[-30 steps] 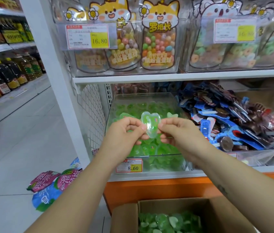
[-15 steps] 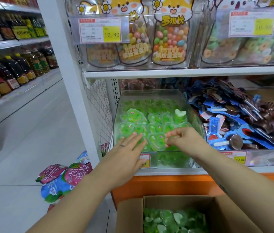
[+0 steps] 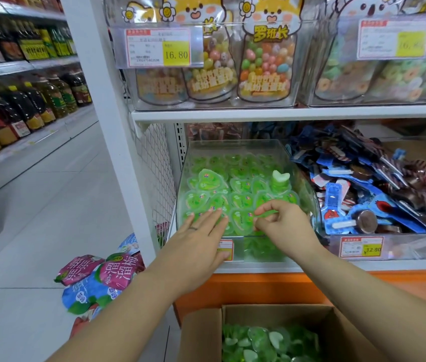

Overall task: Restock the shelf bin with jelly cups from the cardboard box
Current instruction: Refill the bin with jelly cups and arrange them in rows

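Head view: 1 jelly cup (image 3: pixel 268 213) is pinched at its rim by the fingers of the right hand (image 3: pixel 282 226), at the front-right of the shelf bin (image 3: pixel 232 145). Left hand (image 3: pixel 201 239) is laid flat on the front-row cups (image 3: pixel 242 220), fingers straight and spread.

Advised: cup lowered flat into the row, neighbours held down, released only once seated.

Cup lies film side up, roughly level. Lobe-to-tip axis is hidden by the fingers, so it cannot be told.

Spare cups (image 3: pixel 259 340) are seen in the cardboard box (image 3: pixel 337 317) below.

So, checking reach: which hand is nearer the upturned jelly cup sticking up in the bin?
Right. The right hand is just in front of the upturned cup, pinching another cup; the left hand lies flat on cups at the front left of the bin, farther off.
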Action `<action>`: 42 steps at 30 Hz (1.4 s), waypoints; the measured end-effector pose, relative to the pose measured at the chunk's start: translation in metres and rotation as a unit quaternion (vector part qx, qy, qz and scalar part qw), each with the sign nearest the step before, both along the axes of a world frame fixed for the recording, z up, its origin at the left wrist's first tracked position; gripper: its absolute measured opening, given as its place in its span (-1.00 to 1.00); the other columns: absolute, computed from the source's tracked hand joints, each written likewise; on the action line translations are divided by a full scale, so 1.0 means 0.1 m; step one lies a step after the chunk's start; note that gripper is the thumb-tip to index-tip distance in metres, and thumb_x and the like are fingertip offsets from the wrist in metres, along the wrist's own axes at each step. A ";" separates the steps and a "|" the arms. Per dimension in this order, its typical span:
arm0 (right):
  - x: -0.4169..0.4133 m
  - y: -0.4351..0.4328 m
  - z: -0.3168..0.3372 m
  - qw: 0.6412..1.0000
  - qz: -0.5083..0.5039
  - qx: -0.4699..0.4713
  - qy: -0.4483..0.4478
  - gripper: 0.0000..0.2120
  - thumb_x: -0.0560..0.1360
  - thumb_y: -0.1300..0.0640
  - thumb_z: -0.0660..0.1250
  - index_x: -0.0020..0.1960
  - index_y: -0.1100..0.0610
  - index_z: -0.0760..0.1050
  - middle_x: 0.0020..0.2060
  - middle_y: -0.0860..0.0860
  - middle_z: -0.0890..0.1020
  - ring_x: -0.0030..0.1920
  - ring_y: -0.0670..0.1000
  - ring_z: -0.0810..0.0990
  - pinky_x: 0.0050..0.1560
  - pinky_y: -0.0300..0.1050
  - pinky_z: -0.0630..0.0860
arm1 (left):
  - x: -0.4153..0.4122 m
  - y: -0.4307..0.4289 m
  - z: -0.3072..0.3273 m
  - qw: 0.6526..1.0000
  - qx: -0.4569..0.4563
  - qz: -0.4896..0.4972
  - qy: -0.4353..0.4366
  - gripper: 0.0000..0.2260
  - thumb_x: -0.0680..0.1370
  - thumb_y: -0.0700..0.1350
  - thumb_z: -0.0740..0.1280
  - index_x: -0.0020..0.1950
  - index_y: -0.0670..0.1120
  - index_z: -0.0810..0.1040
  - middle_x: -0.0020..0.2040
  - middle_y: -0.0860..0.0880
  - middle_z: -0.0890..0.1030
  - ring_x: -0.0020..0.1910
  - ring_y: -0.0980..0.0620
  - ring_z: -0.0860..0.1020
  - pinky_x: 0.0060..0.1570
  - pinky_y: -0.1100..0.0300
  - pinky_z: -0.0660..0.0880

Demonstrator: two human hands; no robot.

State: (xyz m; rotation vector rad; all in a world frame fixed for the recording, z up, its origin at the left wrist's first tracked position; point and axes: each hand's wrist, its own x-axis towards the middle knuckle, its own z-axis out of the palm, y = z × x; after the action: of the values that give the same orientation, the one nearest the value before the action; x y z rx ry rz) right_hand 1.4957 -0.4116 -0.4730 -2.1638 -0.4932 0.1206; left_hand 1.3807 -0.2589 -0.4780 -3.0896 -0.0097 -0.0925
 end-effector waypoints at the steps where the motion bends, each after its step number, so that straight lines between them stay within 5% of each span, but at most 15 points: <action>1: 0.00 -0.01 0.01 1.000 0.008 -0.010 -0.006 -0.87 0.41 0.10 0.40 -0.24 -0.08 0.49 -0.39 -0.09 0.64 -0.22 -0.05 0.61 -0.05 -0.10 0.53 | 0.00 0.00 0.00 1.000 0.001 0.000 0.000 -0.42 0.63 0.17 -0.05 0.56 -0.04 -0.15 0.57 -0.01 -0.16 0.53 0.07 -0.18 0.37 0.18 -0.33; 7: 0.16 -0.14 0.32 0.989 0.013 -0.053 -0.140 -0.91 0.43 0.01 0.41 -0.09 -0.02 0.56 -0.36 -0.12 0.61 -0.33 -0.14 0.52 -0.24 -0.19 0.42 | 0.00 0.00 0.09 1.000 -0.020 -0.003 -0.011 -0.43 0.64 0.15 -0.01 0.56 -0.02 -0.13 0.57 0.03 -0.14 0.53 0.10 -0.17 0.42 0.18 -0.29; 11: 0.51 -0.18 0.43 0.902 -0.042 -0.268 -0.335 -0.68 0.50 -0.06 0.27 0.23 -0.02 0.48 0.09 -0.03 0.60 0.16 0.11 0.42 0.11 0.00 0.30 | 0.04 0.02 0.16 0.998 -0.048 -0.003 -0.039 -0.47 0.64 0.12 0.02 0.56 0.00 -0.02 0.57 0.06 -0.05 0.53 0.10 -0.11 0.45 0.18 -0.22; 15: 0.70 -0.07 0.32 0.849 -0.012 -0.423 -0.318 -0.54 0.57 -0.13 0.12 0.41 0.03 0.25 0.25 0.04 0.49 0.32 0.13 0.28 0.42 0.18 -0.01 | 0.11 0.02 0.19 0.995 -0.062 -0.013 -0.072 -0.54 0.64 0.09 0.07 0.53 0.04 0.14 0.53 0.07 0.11 0.51 0.09 0.06 0.47 0.17 -0.14; 19: 0.75 -0.01 0.27 0.841 -0.028 -0.421 -0.339 -0.59 0.57 -0.10 0.14 0.34 0.07 0.32 0.19 0.06 0.51 0.28 0.16 0.32 0.44 0.23 -0.11 | 0.18 -0.01 0.24 0.993 -0.069 -0.018 -0.095 -0.58 0.63 0.10 0.09 0.49 0.11 0.22 0.48 0.14 0.19 0.46 0.11 0.16 0.46 0.17 -0.11; 23: 0.69 -0.05 0.32 0.876 -0.025 -0.252 -0.411 -0.62 0.49 0.03 0.31 0.26 0.14 0.44 0.08 0.12 0.57 0.11 0.21 0.41 0.28 0.11 0.21 | 0.25 -0.03 0.27 0.983 -0.106 -0.014 -0.149 -0.64 0.62 0.04 0.15 0.43 0.10 0.34 0.40 0.15 0.33 0.38 0.12 0.30 0.46 0.17 -0.09; 25: 0.57 -0.08 0.43 0.925 0.012 -0.125 -0.359 -0.60 0.50 0.09 0.32 0.31 0.15 0.41 0.09 0.11 0.54 0.09 0.17 0.42 0.18 0.03 0.30 | 0.29 -0.04 0.28 0.973 -0.136 -0.014 -0.189 -0.64 0.60 0.00 0.20 0.42 0.09 0.37 0.34 0.14 0.40 0.32 0.09 0.37 0.44 0.14 0.05; 28: 0.29 -0.12 0.62 0.987 0.097 0.054 -0.119 -0.75 0.53 0.11 0.29 0.21 0.08 0.50 -0.03 0.03 0.57 -0.02 0.00 0.50 0.12 -0.03 0.43 | 0.33 -0.13 0.36 0.947 -0.228 -0.021 -0.225 -0.55 0.59 -0.01 0.23 0.47 0.14 0.25 0.32 0.14 0.39 0.26 0.14 0.39 0.26 0.21 0.31; 30: 0.16 -0.15 0.68 0.979 0.149 0.122 0.061 -0.87 0.55 0.12 0.26 -0.02 0.10 0.58 -0.28 0.04 0.51 -0.22 -0.04 0.47 -0.06 0.00 0.52 | 0.34 -0.24 0.43 0.919 -0.313 -0.034 -0.238 -0.56 0.57 -0.02 0.27 0.44 0.16 0.29 0.24 0.16 0.42 0.17 0.28 0.39 0.12 0.39 0.33; 32: 0.07 -0.18 0.68 0.957 0.171 0.153 0.176 -0.78 0.57 0.10 0.21 -0.12 0.10 0.61 -0.32 0.07 0.44 -0.27 -0.02 0.41 -0.25 -0.12 0.48 | 0.35 -0.34 0.48 0.893 -0.369 -0.041 -0.255 -0.71 0.55 -0.06 0.32 0.26 0.10 0.47 0.07 0.17 0.49 0.03 0.32 0.44 -0.02 0.53 0.33; 36: 0.03 -0.28 0.68 0.941 0.143 0.166 0.259 -0.62 0.61 -0.05 0.08 -0.14 0.13 0.56 -0.34 0.05 0.57 -0.36 -0.02 0.49 -0.32 -0.20 0.46 | 0.39 -0.46 0.52 0.838 -0.486 0.022 -0.247 -0.93 0.52 -0.11 0.37 -0.14 0.04 0.52 -0.19 0.11 0.57 -0.27 0.20 0.56 -0.26 0.38 0.44; 39: 0.04 -0.39 0.67 0.974 0.136 0.084 0.163 -0.59 0.55 -0.19 0.09 0.17 0.06 0.49 -0.05 -0.06 0.58 -0.21 -0.05 0.57 -0.11 -0.12 0.51 | 0.46 -0.50 0.49 0.825 -0.518 0.063 -0.219 -0.91 0.51 -0.10 0.38 -0.19 0.02 0.53 -0.31 0.09 0.58 -0.37 0.18 0.53 -0.24 0.14 0.49; 42: -0.02 -0.51 0.64 0.971 0.160 -0.092 -0.153 -0.34 0.45 -0.17 0.33 0.47 -0.05 0.19 0.25 -0.18 0.35 0.22 -0.16 0.40 0.24 -0.19 0.36 | 0.53 -0.51 0.45 0.815 -0.548 0.090 -0.164 -0.91 0.52 -0.07 0.38 -0.18 0.01 0.54 -0.34 0.06 0.60 -0.34 0.09 0.56 -0.10 -0.07 0.57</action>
State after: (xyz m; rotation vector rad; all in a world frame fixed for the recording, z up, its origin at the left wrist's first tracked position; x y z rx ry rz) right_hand 1.4936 -0.4629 -0.4087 -2.2786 -1.0443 0.0067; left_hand 1.4332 -0.3101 -0.4326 -4.1063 -0.5634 -0.9209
